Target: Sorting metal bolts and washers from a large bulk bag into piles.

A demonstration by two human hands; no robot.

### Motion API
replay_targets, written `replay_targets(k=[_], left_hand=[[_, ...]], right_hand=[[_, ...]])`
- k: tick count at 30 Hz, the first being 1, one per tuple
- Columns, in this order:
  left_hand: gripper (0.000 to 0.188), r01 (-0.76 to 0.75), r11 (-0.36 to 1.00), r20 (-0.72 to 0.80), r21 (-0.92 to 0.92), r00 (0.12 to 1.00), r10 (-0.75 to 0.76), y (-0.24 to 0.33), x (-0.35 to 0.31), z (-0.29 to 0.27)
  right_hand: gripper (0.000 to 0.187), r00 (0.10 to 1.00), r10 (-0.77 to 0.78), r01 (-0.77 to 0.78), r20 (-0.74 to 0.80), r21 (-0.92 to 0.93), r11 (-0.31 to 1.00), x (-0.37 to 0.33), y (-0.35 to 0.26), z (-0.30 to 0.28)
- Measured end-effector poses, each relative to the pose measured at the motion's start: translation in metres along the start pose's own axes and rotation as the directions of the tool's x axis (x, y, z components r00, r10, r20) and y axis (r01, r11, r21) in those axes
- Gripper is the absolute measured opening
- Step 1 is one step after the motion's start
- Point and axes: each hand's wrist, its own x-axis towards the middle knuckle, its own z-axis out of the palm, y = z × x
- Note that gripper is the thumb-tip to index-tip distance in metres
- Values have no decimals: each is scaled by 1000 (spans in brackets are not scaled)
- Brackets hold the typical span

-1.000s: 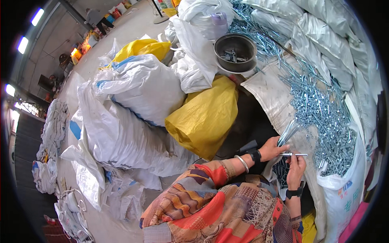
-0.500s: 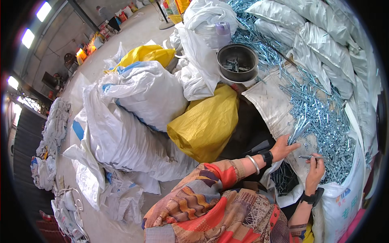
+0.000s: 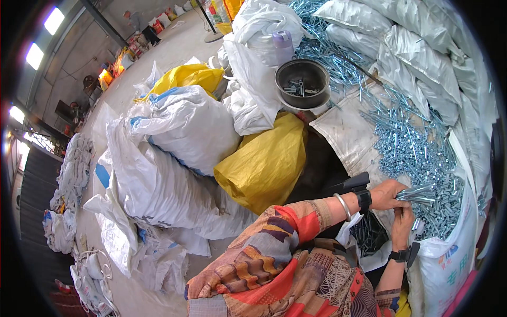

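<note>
"What's different now?"
"Your left hand [image 3: 388, 195] has moved right and grips a bunch of rods [image 3: 415, 194], lying nearly level instead of pointing up and away. Your right hand [image 3: 403, 227], apart with one bolt half a second ago, now has its fingers curled close under your left; I can't tell whether they hold anything."
"And the surface and room?"
"Grey floor [image 3: 182, 31] stretches away at left, past a distant person [image 3: 134, 21]. A pale cloth [image 3: 343, 127] carries the heap of bolts [image 3: 414, 150] along its right edge."
"What's around you, or in the way?"
"White sacks [image 3: 195, 116], then a yellow sack [image 3: 264, 158], then a dark pan [image 3: 302, 101] just beyond the cloth's far left corner. An open bag [image 3: 377, 260] sits between your wrists, your left sleeve [image 3: 264, 232] crossing beside it. A printed white sack [image 3: 443, 269] stands by the near right corner."
</note>
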Motion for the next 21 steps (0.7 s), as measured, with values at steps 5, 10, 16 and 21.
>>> replay_targets(k=[5, 10, 16, 21], left_hand=[[24, -43, 990, 20, 133, 999, 41, 4, 6, -2], [25, -70, 965, -18, 254, 997, 77, 6, 2, 2], [27, -153, 958, -135, 241, 973, 189, 3, 4, 10], [28, -113, 957, -118, 266, 982, 149, -2, 1, 10]], right_hand=[[14, 999, -14, 12, -37, -38, 999, 0, 8, 0], [16, 997, 58, -60, -51, -41, 997, 5, 5, 3], [24, 963, -31, -16, -267, -171, 985, 8, 28, 26], [19, 975, 137, -69, -176, 346, 936, -3, 5, 31]])
